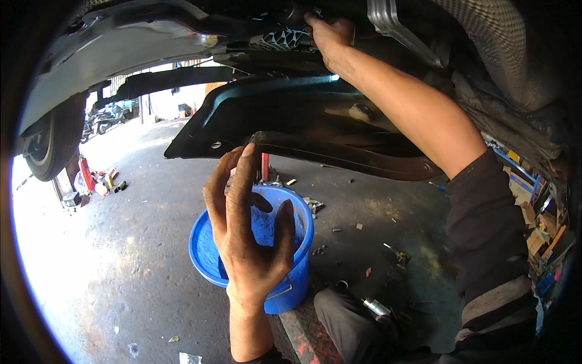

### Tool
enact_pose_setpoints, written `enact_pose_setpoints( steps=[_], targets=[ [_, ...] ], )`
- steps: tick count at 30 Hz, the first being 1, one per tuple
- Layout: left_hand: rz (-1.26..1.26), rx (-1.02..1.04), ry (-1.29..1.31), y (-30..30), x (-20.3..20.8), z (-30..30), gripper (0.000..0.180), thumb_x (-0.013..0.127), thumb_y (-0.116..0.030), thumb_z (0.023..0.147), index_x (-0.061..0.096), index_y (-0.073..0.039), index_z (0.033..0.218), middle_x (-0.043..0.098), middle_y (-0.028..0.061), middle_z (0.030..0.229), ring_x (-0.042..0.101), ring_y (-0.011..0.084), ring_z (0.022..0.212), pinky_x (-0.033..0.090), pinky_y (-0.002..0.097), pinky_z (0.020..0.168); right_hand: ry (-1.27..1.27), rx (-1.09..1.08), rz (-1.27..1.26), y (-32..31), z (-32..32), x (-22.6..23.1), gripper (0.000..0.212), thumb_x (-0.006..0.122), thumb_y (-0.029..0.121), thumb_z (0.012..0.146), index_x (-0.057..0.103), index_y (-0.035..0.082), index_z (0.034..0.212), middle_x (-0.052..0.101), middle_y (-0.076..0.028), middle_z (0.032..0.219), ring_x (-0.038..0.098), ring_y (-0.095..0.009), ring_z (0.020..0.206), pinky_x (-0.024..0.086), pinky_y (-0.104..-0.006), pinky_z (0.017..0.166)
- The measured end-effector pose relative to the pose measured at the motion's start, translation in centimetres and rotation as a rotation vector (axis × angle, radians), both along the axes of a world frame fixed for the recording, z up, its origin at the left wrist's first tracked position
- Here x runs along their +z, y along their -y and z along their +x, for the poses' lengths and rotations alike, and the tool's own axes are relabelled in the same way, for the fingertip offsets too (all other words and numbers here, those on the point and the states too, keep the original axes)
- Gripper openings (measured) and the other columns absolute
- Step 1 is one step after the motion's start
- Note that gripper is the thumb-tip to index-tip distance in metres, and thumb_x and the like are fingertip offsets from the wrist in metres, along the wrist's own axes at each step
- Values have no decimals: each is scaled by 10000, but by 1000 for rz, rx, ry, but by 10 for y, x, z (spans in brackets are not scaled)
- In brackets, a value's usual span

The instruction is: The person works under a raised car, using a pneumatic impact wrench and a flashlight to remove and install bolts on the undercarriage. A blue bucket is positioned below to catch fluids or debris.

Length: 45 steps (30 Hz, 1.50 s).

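Observation:
My left hand (254, 236) is raised in the middle of the view, palm up, with its fingers apart. One fingertip reaches the near edge of a black underbody panel (291, 124); whether it presses on it I cannot tell. That panel hangs tilted below the car underside (139, 57), with a hole near its left corner. My right hand (332, 39) is stretched up into the dark underside, beside a light honeycomb-patterned part (282, 40). Its fingers are curled and partly lost in shadow, so what they hold does not show.
A blue bucket (300, 291) stands on the floor below my left hand. A wheel (51, 139) hangs at the left. On the floor lie a power tool (397, 258), a silver cylindrical part (377, 307) and small debris. Shelves with boxes (527, 206) line the right.

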<state>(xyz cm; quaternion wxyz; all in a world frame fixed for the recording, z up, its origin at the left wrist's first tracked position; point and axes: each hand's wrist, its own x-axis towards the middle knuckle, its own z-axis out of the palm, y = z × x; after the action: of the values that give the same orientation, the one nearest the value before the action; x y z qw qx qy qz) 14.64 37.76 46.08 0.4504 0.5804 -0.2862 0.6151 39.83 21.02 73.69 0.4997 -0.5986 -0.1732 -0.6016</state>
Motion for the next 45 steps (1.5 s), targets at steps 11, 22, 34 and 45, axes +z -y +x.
enact_pose_setpoints(
  steps=[11, 22, 34, 45],
  targets=[
    [-7, -55, -62, 1, -4, 1, 834, 737, 129, 728, 535, -112, 1501, 462, 189, 1475, 651, 242, 1090, 554, 282, 724, 170, 225, 224, -12, 31, 0, 657, 854, 202, 807, 558, -39, 1341, 644, -200, 1309, 604, -276, 1208, 463, -399, 1041],
    [21, 44, -50, 2, -5, 2, 714, 710, 61, 795, 536, -39, 1480, 474, 203, 1485, 652, 122, 790, 538, 250, 722, 30, 14, 14, -9, 7, -7, 491, 840, 295, 804, 700, -69, 1101, 755, -203, 1036, 714, -299, 959, 541, -425, 870],
    [11, 25, -79, 4, -2, -3, 712, 707, 82, 792, 545, -43, 1474, 474, 201, 1483, 659, 139, 849, 530, 237, 713, 215, 26, 185, -32, 12, -4, 422, 853, 97, 786, 635, -64, 1110, 723, -136, 959, 692, -221, 816, 567, -363, 705],
    [9, 63, -64, 7, -2, 0, 803, 694, 120, 726, 552, -103, 1484, 464, 175, 1424, 633, 210, 1017, 554, 267, 670, 100, 313, 174, -25, -7, -17, 416, 871, 138, 784, 681, -56, 1099, 709, -160, 1149, 666, -248, 1038, 538, -388, 907]
  ],
)
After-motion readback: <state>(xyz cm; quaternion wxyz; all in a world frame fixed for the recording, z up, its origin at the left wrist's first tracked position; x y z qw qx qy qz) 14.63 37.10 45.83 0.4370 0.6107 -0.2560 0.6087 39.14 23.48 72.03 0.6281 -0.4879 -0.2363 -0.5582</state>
